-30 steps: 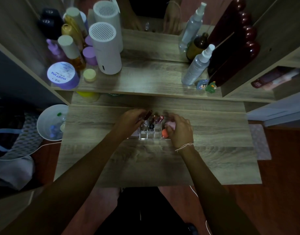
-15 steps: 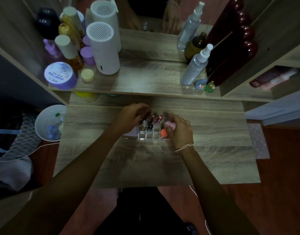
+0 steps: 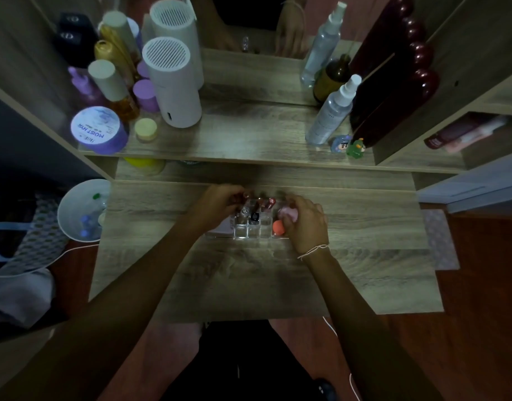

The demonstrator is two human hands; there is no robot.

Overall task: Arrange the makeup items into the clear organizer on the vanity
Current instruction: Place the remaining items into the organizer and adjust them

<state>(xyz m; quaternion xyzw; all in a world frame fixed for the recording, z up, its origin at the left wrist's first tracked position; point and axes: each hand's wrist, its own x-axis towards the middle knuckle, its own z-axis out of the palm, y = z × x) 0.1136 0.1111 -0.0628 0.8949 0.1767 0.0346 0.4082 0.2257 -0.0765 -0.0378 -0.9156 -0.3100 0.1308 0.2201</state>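
1. Head view: clear organizer (image 3: 253, 231) mid-vanity, several tubes already slotted.
2. My left hand (image 3: 217, 205) pinches a tube (image 3: 244, 195) at ten o'clock.
3. My right hand (image 3: 305, 222) presses the pink sponge (image 3: 288, 214) in at three o'clock; nearly done, I judge.

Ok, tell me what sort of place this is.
Most likely a home dressing table or vanity: a mirror backs the shelf, spray bottles and jars line it, and a clear organizer holds lipsticks.

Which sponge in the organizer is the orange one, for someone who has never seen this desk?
Find the clear organizer mid-desk, between both hands. At its right end, against the right hand, sits the orange sponge. It is nearer the front than the pale pink sponge behind it.
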